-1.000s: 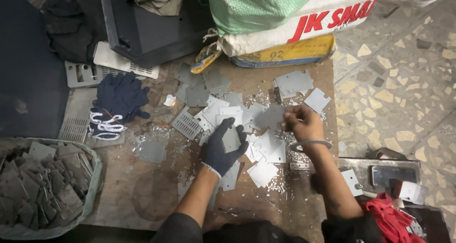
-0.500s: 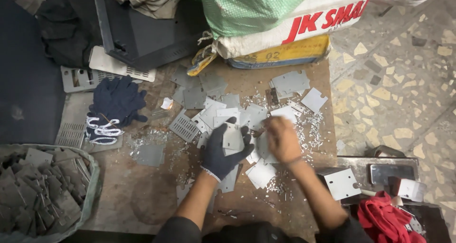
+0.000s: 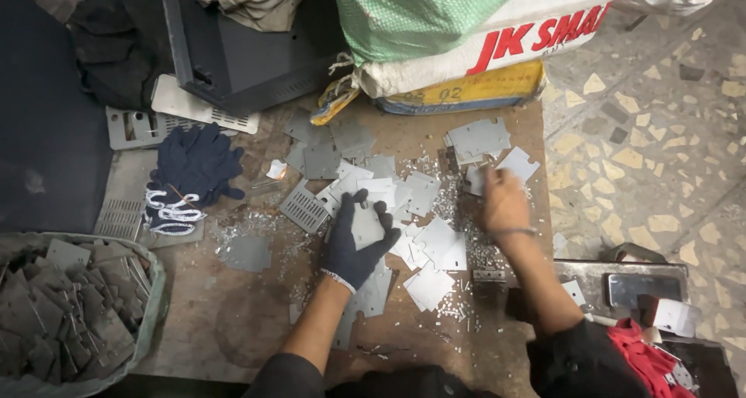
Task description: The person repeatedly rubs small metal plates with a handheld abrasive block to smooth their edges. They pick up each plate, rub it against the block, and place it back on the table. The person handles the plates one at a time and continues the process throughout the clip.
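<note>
The left hand (image 3: 353, 246), in a dark knit glove, lies palm-down with fingers curled closed in a grip. The bare right hand (image 3: 503, 204) extends forward, fingers bent downward, forearm angled inward.

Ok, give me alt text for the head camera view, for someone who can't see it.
Seen from above, a gloved left hand holds a flat grey metal plate over a worn board strewn with similar plates, while the bare right hand reaches among plates farther right. A basket of dark metal pieces sits at left.

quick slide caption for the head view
Gloved left hand holds a thin metal plate while the bare right hand reaches among cut plates scattered on a worn board.
</note>
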